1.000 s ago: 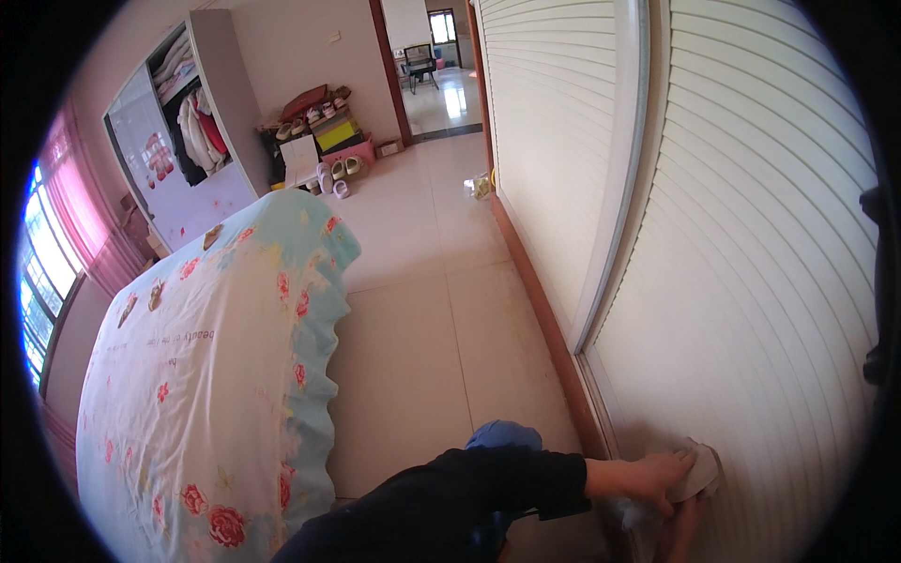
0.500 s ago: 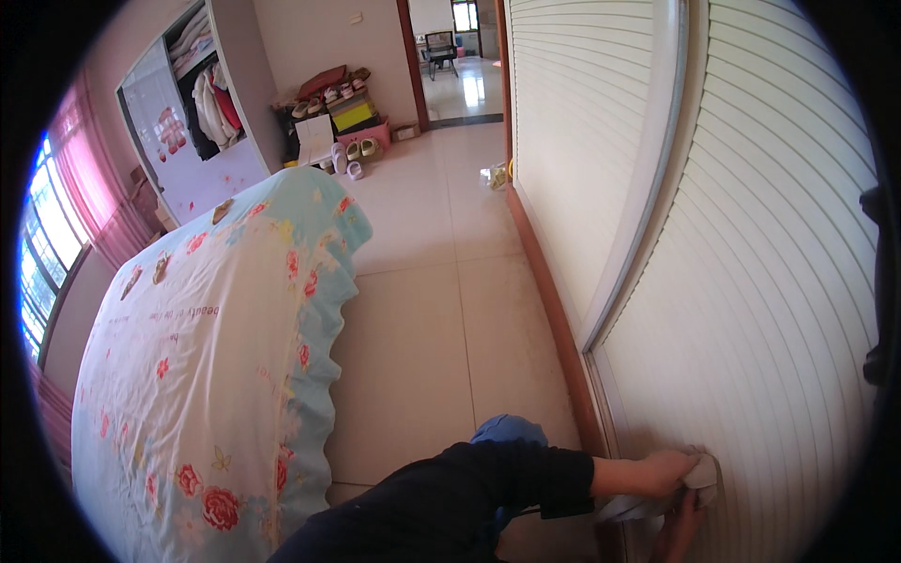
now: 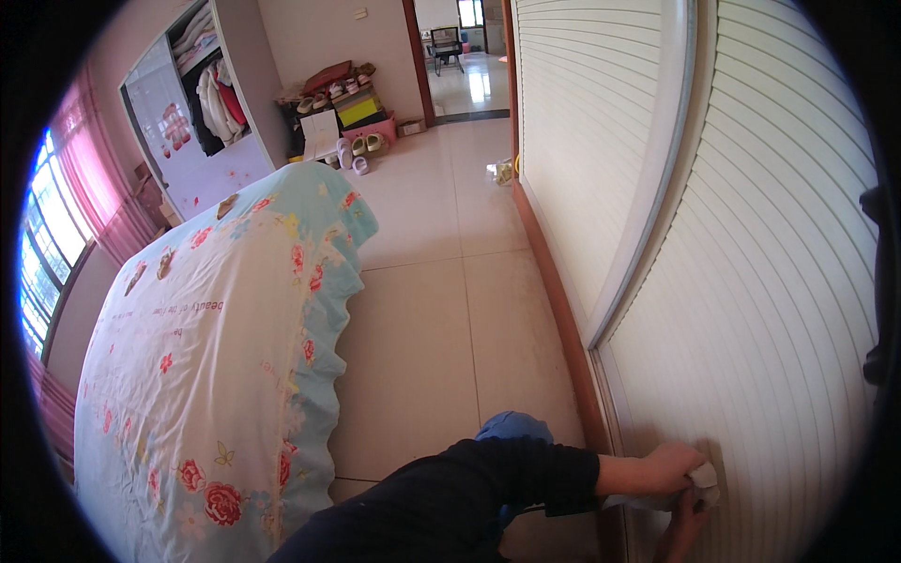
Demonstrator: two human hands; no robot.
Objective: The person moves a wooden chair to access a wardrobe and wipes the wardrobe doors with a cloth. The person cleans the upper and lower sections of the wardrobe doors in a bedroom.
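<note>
Well, the left arm (image 3: 469,493) stretches rightward, left hand (image 3: 672,467) closed round a pale cloth (image 3: 704,483) at the slatted white door (image 3: 774,375), while the right hand (image 3: 686,519) grips it from below.

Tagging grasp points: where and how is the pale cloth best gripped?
Probably the bunched end of the pale cloth, from the left, since the slatted panel backs its right side. It makes a thick wad by the left hand and right hand.
</note>
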